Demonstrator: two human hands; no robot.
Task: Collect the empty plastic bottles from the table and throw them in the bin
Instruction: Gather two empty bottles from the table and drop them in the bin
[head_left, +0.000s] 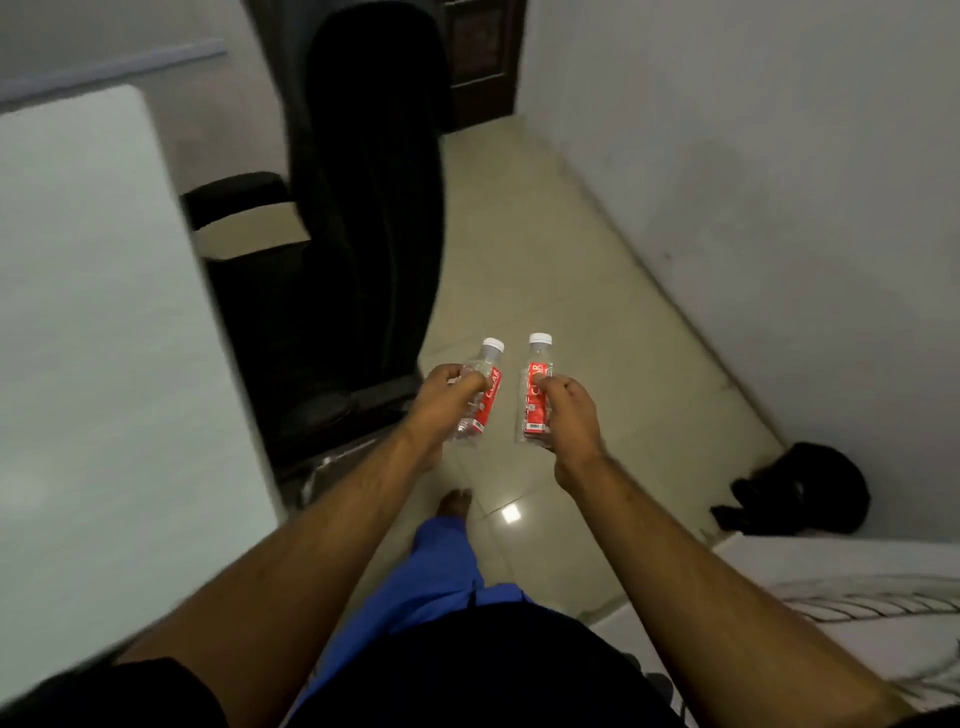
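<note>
Both arms reach forward over the tiled floor, each hand gripping a small clear plastic bottle with a red label and white cap. My left hand (441, 402) holds the left bottle (488, 382), which tilts slightly to the right. The right bottle (537, 384) stands nearly upright in my right hand (569, 415). The two bottles are a short gap apart and appear empty. No bin is in view.
A white table (104, 338) fills the left side. A black office chair (358, 234) stands just beyond it, beside the tiled floor passage (545, 249). A black bag (800, 488) lies by the right wall. A white surface (831, 571) sits at lower right. A dark door (480, 57) is far ahead.
</note>
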